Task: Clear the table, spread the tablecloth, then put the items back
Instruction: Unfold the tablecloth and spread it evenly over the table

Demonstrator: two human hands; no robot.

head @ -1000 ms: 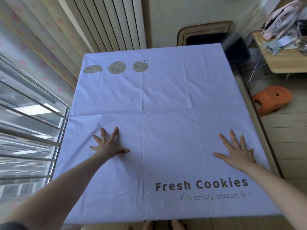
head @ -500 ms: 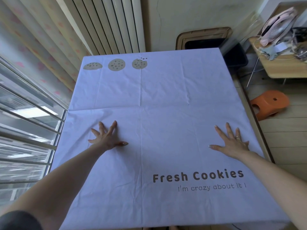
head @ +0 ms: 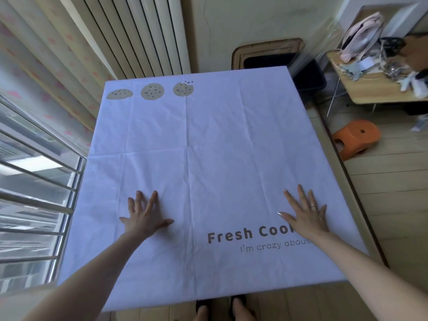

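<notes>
A pale lilac tablecloth (head: 220, 140) lies spread flat over the whole table, with three printed cookies at the far left and "Fresh Cookies" lettering near me. My left hand (head: 144, 216) presses flat on the cloth at the near left, fingers straight and spread. Flat on the cloth at the near right lies my right hand (head: 306, 212), fingers straight, with its forearm covering part of the lettering. Nothing else sits on the cloth.
A small wooden side table (head: 379, 89) at the far right carries a pink fan (head: 361, 35), cables and small items. An orange stool (head: 355, 137) lies on the floor beside it. A dark bin (head: 308, 75) stands behind the table. Window bars (head: 34, 193) run along the left.
Both hands have slid a little toward me over the cloth, staying flat. The right forearm now covers the end of the lettering.
</notes>
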